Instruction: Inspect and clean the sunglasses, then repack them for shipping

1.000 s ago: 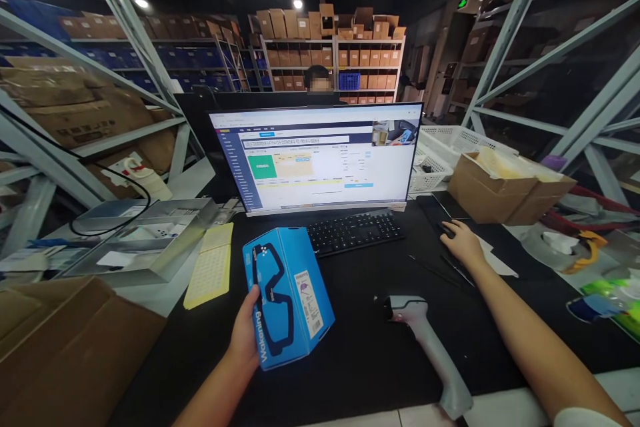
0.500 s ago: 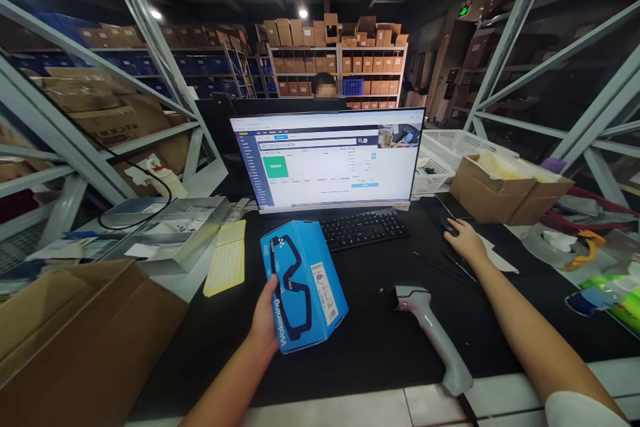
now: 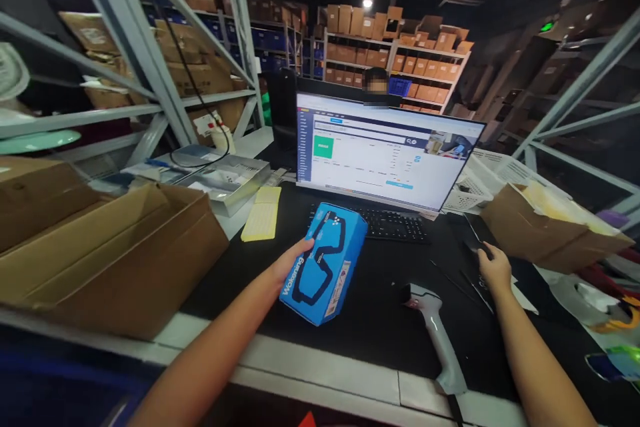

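Observation:
My left hand (image 3: 296, 260) grips the left edge of a blue box (image 3: 320, 267) printed with a black glasses-frame shape and white lettering. The box is tilted above the black mat, in front of the keyboard (image 3: 395, 223). At the right, my right hand (image 3: 494, 268) rests over a dark computer mouse (image 3: 474, 249), its fingers curled on it and partly hidden. Between my arms a grey barcode scanner (image 3: 437, 333) lies on the mat, its cable running off the front edge.
Behind the keyboard stands a lit monitor (image 3: 370, 167). An open cardboard box (image 3: 185, 260) is at the left, beside a yellow sheet pad (image 3: 261, 213) and a metal tray (image 3: 240, 190). On the right are another carton (image 3: 530, 233) and a white basket (image 3: 510, 173). A person (image 3: 375, 83) is beyond the monitor.
My view has swung left, so the scene shifts right. The blue box has turned in my left hand and now leans to the right. My right hand stays at the mouse.

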The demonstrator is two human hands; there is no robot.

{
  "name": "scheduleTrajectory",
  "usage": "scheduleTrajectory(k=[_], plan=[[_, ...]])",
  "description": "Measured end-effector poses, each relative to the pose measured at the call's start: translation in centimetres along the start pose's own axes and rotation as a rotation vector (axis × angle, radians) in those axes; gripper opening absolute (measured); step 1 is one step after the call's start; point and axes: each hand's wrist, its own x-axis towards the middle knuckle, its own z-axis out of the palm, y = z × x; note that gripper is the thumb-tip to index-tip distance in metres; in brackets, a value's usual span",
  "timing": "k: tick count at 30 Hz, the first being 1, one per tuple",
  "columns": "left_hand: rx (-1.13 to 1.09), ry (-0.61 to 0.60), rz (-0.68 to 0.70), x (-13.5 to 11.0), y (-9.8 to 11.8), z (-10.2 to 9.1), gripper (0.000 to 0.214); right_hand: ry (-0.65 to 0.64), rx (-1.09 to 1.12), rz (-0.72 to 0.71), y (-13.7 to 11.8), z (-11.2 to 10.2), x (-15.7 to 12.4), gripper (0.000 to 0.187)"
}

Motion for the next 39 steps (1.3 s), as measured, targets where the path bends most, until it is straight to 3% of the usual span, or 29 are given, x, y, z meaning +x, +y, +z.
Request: scheduleTrajectory(k=[2,6,10,13,15,20,22,25,29,33,36,39], plan=[[-0.060,-0.054,-0.058,0.5,0.0,-0.4,0.058,-0.008,0.007,0.013,0.2,0.0,0.1,0.060],[-0.207,-0.231,0.033,1.8,-0.4,-1.4,0.057,-0.008,0.021,0.047,0.6,0.2,0.4,0.061],[-0.168,-0.373,0.062,2.6,-0.7,-2.5,0.035,0.008,0.031,0.057,0.7,0.3,0.5,0.061],[-0.129,-0.391,0.032,3.7,-1.2,-3.7,0.033,0.005,0.029,0.054,0.7,0.3,0.5,0.062],[-0.084,-0.395,-0.012,4.6,-1.7,-4.5,0.042,0.000,0.020,0.057,0.8,0.3,0.6,0.061],[0.089,-0.426,-0.111,5.8,-3.4,-5.1,0.088,-0.062,-0.009,0.069,0.9,0.0,0.7,0.058],[0.179,-0.468,-0.037,5.7,-4.0,-4.6,0.089,-0.077,-0.016,0.070,0.8,0.0,0.8,0.057],[0.484,-0.517,0.219,5.2,-4.3,-3.7,0.080,-0.080,-0.025,0.081,0.7,-0.1,0.7,0.056],[0.972,-0.263,0.451,4.9,-4.5,-3.3,0.055,-0.086,-0.036,0.089,0.3,-0.2,0.5,0.054],[1.089,-0.014,0.467,4.6,-3.2,-4.1,0.038,-0.094,-0.046,0.106,-0.2,-0.4,0.3,0.049],[1.164,0.215,0.488,4.2,0.3,-4.9,0.036,-0.102,-0.045,0.117,-0.4,-0.4,0.2,0.048],[1.219,0.480,0.530,4.2,5.8,-5.6,0.037,-0.119,-0.044,0.114,-0.4,-0.5,0.2,0.051]])
